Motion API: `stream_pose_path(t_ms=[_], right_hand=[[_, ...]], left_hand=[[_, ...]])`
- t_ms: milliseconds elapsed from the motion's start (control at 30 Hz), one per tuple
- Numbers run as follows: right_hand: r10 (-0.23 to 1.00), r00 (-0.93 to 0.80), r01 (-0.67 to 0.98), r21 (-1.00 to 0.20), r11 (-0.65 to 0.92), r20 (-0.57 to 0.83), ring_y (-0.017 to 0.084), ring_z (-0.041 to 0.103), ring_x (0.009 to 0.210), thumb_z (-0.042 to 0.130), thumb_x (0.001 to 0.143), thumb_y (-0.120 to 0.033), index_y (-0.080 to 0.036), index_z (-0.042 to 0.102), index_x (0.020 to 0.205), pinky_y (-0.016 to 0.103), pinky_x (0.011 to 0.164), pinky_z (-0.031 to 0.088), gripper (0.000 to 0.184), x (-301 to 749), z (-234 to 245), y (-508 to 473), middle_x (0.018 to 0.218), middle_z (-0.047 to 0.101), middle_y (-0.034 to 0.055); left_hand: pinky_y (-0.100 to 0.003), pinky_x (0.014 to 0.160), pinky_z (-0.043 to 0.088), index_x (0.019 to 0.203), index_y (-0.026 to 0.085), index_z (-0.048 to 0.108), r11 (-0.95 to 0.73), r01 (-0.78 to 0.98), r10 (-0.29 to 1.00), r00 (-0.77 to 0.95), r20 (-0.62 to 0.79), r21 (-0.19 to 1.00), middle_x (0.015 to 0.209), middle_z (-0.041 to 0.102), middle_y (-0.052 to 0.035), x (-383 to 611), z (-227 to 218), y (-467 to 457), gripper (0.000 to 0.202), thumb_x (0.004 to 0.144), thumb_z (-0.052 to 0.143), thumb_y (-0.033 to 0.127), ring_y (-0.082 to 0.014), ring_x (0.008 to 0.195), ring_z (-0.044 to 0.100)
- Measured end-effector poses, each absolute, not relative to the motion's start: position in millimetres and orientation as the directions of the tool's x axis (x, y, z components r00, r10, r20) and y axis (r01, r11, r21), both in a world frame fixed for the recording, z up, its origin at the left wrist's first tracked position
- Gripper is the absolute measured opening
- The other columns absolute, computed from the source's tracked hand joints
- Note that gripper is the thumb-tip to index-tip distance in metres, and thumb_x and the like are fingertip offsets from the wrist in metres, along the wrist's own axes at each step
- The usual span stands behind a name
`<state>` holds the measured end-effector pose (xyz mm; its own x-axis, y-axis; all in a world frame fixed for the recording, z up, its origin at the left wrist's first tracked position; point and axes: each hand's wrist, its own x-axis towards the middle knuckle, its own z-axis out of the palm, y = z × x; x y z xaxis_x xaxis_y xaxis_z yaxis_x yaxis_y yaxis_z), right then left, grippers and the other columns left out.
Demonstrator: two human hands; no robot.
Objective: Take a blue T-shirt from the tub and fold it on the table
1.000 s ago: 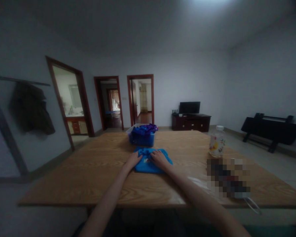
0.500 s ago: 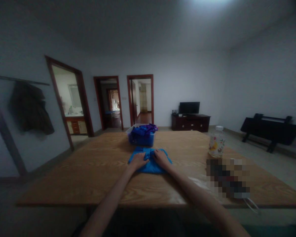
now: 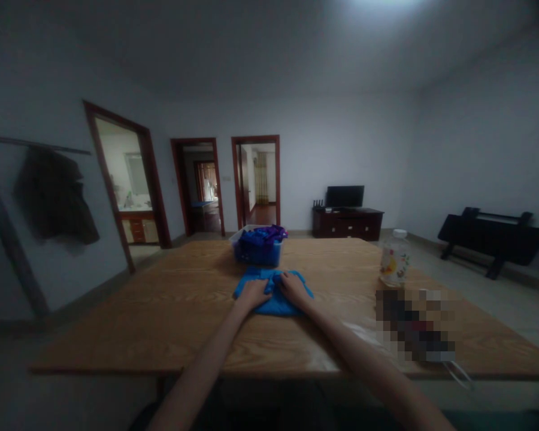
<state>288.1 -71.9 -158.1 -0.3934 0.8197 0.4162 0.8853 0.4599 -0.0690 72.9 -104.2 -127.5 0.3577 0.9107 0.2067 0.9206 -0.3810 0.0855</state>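
Note:
A blue plastic bag (image 3: 279,306) lies spread on the wooden table in front of me, with a bunched part in its middle. On its left side rests my left hand (image 3: 254,293), fingers closed on the bunched part. My right hand (image 3: 293,288) is across from it with curled fingers gripping the same bag near the middle. The two hands are close together but apart. Just behind the bag stands a clear plastic box (image 3: 237,246), holding crumpled blue and purple bags (image 3: 263,236). My fingertips are partly hidden in the folds.
On the right of the wooden table (image 3: 170,311) stand a clear bottle (image 3: 394,260) with a printed label and a blurred-out item (image 3: 415,326) with a loop strap. Beyond are a TV cabinet (image 3: 348,223), doorways and a folded black table (image 3: 489,239).
My left hand has shifted very slightly to the right over the bag. My right hand, the bag and the box look the same.

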Motion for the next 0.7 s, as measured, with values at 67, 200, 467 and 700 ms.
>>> stream_pose_path(t_ms=[67, 200, 467, 700], right_hand=[[0.82, -0.389, 0.886, -0.074, 0.458, 0.421, 0.025, 0.07, 0.118, 0.056, 0.114, -0.024, -0.017, 0.072, 0.123, 0.031, 0.101, 0.047, 0.021, 287.8, -157.5, -72.5, 0.134, 0.076, 0.014], [0.821, -0.382, 0.887, -0.082, 0.455, 0.424, 0.025, 0.071, 0.116, 0.055, 0.113, -0.023, -0.017, 0.073, 0.123, 0.032, 0.101, 0.048, 0.021, 287.0, -156.2, -74.5, 0.132, 0.076, 0.014], [0.825, -0.385, 0.883, -0.096, 0.46, 0.413, 0.025, 0.07, 0.116, 0.056, 0.109, -0.017, -0.016, 0.074, 0.123, 0.033, 0.102, 0.048, 0.022, 288.4, -157.1, -74.7, 0.131, 0.076, 0.0152], [0.811, -0.398, 0.875, -0.09, 0.476, 0.429, 0.026, 0.07, 0.119, 0.057, 0.111, -0.023, -0.017, 0.073, 0.124, 0.032, 0.103, 0.049, 0.021, 289.3, -161.2, -70.5, 0.133, 0.076, 0.0142]], left_hand=[[-0.042, 0.101, 0.056, 0.128, 0.021, 0.075, -0.329, 0.94, 0.929, 0.306, 0.207, 0.091, 0.13, 0.081, -0.0194, 67.9, -123.0, -104.5, 0.041, 0.104, 0.065, 0.053, -0.0381, 0.123, 0.077], [-0.041, 0.101, 0.055, 0.127, 0.022, 0.074, -0.316, 0.943, 0.938, 0.292, 0.188, 0.108, 0.131, 0.081, -0.0189, 62.6, -119.6, -105.9, 0.042, 0.104, 0.065, 0.055, -0.0374, 0.124, 0.076], [-0.039, 0.103, 0.056, 0.122, 0.023, 0.075, -0.474, 0.87, 0.873, 0.445, 0.198, 0.137, 0.128, 0.081, -0.0152, 80.5, -133.5, -109.0, 0.032, 0.1, 0.067, 0.045, -0.034, 0.12, 0.077], [-0.041, 0.104, 0.056, 0.129, 0.024, 0.074, -0.389, 0.914, 0.912, 0.364, 0.186, 0.117, 0.132, 0.081, -0.0167, 80.9, -134.0, -104.1, 0.036, 0.101, 0.069, 0.045, -0.0356, 0.123, 0.077]])
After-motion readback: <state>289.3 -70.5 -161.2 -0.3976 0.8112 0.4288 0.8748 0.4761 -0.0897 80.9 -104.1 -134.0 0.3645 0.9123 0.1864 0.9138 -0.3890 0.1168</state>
